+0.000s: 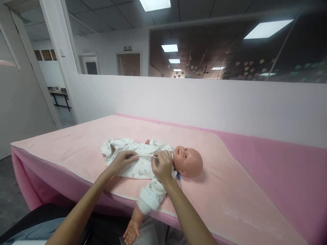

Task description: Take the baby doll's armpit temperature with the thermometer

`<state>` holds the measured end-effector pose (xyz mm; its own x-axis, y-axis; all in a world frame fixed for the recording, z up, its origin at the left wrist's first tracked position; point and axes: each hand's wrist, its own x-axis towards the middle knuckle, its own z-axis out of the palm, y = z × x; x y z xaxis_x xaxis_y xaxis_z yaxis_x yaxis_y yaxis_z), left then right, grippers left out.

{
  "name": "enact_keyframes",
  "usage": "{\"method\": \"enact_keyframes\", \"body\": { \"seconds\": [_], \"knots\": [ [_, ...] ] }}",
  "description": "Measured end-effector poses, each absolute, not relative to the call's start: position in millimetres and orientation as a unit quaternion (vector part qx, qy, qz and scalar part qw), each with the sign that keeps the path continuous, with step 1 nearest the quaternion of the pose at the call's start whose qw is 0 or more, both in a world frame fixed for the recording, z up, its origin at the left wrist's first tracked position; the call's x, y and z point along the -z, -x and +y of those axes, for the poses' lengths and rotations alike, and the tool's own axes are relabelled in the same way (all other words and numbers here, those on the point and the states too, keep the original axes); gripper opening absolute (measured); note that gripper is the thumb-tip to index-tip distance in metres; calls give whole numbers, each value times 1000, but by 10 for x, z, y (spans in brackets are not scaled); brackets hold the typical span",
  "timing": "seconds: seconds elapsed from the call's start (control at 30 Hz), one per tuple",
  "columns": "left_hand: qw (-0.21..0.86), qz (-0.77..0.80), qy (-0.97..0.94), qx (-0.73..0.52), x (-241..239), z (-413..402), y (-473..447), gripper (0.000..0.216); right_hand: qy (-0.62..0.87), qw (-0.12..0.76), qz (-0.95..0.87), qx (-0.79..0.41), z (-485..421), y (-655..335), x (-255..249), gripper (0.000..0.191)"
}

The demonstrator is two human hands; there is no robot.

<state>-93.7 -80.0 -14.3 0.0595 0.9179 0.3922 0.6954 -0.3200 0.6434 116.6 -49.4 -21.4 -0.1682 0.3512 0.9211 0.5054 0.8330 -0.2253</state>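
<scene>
Pinching, left hand: the left hand, over the doll's lower belly, grasps one end of a thin white strip between thumb and fingers.
Right hand: the right hand, on the doll's chest near its chin, has its fingers bent and closed on the strip's other end.
Strip: runs straight along the doll's front; whether it is part of the printed white outfit, I cannot tell.
Doll: the doll lies face up on a pale pink sheet, its nearer arm hanging over the edge.
Blue piece: a small blue piece sits just beside the doll's neck.
Wall: a low white wall stands beyond the doll.
</scene>
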Motion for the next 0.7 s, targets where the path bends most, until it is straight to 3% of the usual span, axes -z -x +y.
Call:
{"method": "enact_keyframes", "body": {
  "seconds": [0.27,0.4,0.5,0.7],
  "knots": [
    [85,529,-794,-286,-166,-758,983,34,268,483,-828,96,-736,-1411,84,9],
    [44,541,-801,-254,-130,-802,1128,36,347,529,-773,48,-1201,-1794,160,13],
    [-9,555,-783,-281,-36,-840,1198,38,455,538,-708,40,-1500,-2125,400,11],
    [20,505,-769,-391,-282,-693,718,34,542,433,-701,164,-1610,-2344,781,9]
  ]
}}
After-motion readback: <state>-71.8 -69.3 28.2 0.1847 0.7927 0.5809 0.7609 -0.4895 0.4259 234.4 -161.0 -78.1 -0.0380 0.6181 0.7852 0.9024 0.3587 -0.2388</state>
